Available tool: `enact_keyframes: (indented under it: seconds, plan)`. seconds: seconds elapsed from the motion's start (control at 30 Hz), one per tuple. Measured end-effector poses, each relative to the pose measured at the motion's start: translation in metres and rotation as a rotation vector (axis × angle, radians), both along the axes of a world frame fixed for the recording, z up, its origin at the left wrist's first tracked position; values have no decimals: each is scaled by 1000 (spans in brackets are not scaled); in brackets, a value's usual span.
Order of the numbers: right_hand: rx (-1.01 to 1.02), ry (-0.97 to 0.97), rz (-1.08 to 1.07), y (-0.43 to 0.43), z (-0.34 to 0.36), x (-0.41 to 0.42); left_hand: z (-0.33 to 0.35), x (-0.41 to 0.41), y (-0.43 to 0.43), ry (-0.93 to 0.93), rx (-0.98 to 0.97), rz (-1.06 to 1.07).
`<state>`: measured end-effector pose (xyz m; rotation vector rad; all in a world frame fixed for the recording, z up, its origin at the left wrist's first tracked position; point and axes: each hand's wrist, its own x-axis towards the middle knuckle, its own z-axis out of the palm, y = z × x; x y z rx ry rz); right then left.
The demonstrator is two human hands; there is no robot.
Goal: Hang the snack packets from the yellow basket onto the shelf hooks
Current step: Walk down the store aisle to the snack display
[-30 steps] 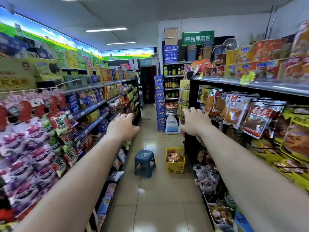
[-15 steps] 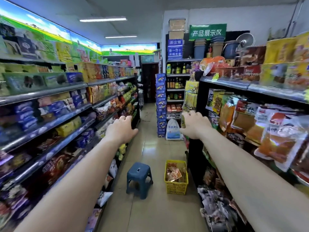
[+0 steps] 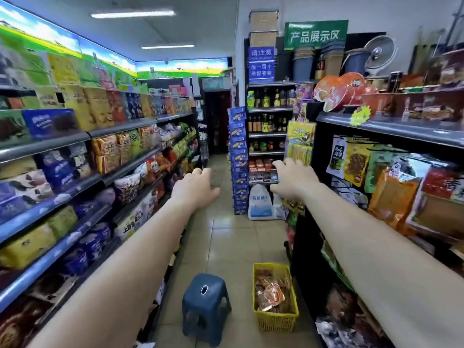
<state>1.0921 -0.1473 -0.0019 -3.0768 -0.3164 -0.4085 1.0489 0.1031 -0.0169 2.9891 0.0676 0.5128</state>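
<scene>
Yellow basket [image 3: 276,321] sits on the floor [image 3: 226,247] just beside the right-hand shelf [image 3: 391,129], snack packets [image 3: 271,291] inside. Left hand [image 3: 197,189] and right hand [image 3: 293,180] reach forward, fingers loosely curled, holding nothing. Recommended: stoop, pinch one packet by its top edge, hang-hole left clear.

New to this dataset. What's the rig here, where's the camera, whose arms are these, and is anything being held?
No machine here: a person wears one wide-angle camera on the head, looking forward and down. What reaches into the picture is the wearer's own bare hands. The lens bends the shop aisle at the edges. The left hand and right hand are stretched out ahead, fingers relaxed, holding nothing. On the tiled floor stands a yellow basket with snack packets in it, beside a blue stool. On the right, hanging packets fill the shelf.
</scene>
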Motion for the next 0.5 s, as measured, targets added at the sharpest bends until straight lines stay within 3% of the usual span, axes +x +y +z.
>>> enact_keyframes:
  seconds: [0.2, 0.5]
  plan:
    - [5, 9, -17, 14, -20, 154, -22, 152, 11, 24, 64, 6]
    - [34, 55, 12, 47, -11, 367, -18, 349, 52, 85, -34, 42]
